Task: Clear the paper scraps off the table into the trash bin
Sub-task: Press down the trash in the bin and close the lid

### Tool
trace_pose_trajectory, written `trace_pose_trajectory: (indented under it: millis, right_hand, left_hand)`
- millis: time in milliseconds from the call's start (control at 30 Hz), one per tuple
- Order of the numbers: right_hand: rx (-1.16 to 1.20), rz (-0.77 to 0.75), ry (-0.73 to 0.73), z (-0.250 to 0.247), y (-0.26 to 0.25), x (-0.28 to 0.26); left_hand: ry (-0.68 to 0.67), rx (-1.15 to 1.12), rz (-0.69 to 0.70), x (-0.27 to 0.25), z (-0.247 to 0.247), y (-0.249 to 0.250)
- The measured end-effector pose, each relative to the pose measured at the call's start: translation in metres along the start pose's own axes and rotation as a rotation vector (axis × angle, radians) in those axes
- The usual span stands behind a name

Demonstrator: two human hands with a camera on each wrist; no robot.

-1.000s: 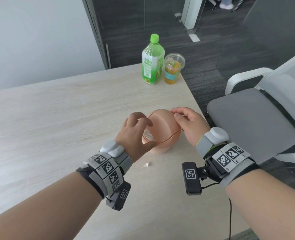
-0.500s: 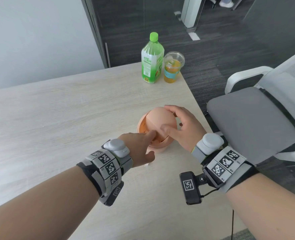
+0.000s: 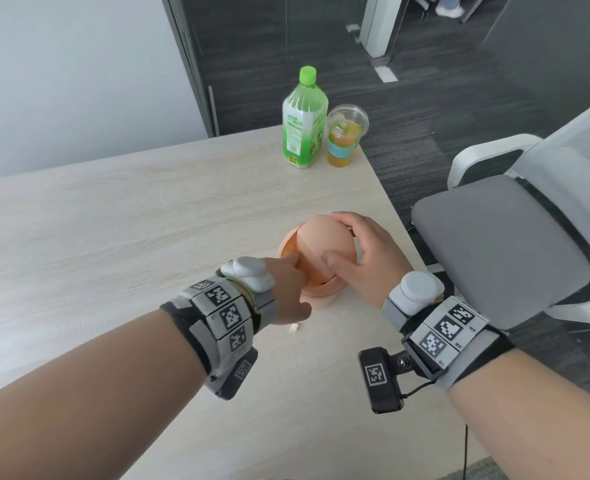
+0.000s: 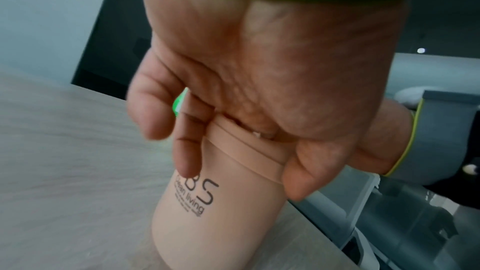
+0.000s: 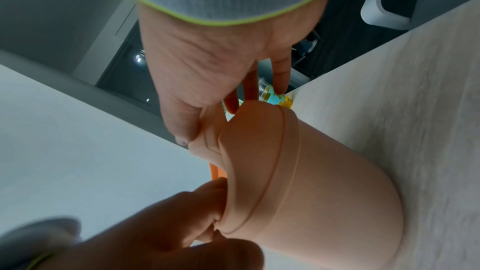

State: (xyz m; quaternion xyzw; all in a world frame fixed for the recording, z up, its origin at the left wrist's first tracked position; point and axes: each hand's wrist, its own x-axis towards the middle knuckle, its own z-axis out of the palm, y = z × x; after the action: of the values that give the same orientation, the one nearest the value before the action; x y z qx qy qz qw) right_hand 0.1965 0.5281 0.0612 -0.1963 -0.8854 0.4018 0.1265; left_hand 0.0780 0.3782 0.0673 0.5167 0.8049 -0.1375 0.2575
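Note:
A small peach trash bin [image 3: 323, 295] with a domed swing lid [image 3: 324, 237] stands near the table's right edge. My right hand [image 3: 362, 251] grips the lid, thumb on its near side and fingers over the far side. My left hand [image 3: 288, 282] reaches in from the near left, and its index finger pokes into the gap beside the tilted lid. In the left wrist view the ring and little fingers hang straight outside the bin [image 4: 221, 213], and a white speck shows at the rim. One small white paper scrap [image 3: 292, 328] lies on the table by my left wrist.
A green bottle [image 3: 304, 123] and a clear cup of orange drink [image 3: 345, 136] stand at the far right corner of the light wooden table [image 3: 113, 220]. A grey and white office chair [image 3: 494, 244] sits close to the table's right edge.
My left hand has dropped from above the bin, and its index finger now pokes into the opening. My right hand has moved from the lid's side to grip over the dome.

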Motion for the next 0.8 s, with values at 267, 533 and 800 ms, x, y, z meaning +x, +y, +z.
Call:
trace_pose_trajectory:
  millis: [267, 533, 800]
  right_hand:
    - [0.026, 0.005, 0.011, 0.003, 0.003, -0.006]
    - [-0.009, -0.024, -0.028, 0.004, -0.004, -0.007]
    - [-0.098, -0.010, -0.074, 0.004, -0.013, -0.007]
  left_hand:
    - [0.515, -0.536, 0.166, -0.040, 0.032, -0.039]
    - [0.212, -0.151, 0.126, -0.031, 0.026, -0.024]
    - [-0.056, -0.035, -0.066, -0.018, 0.004, 0.011]
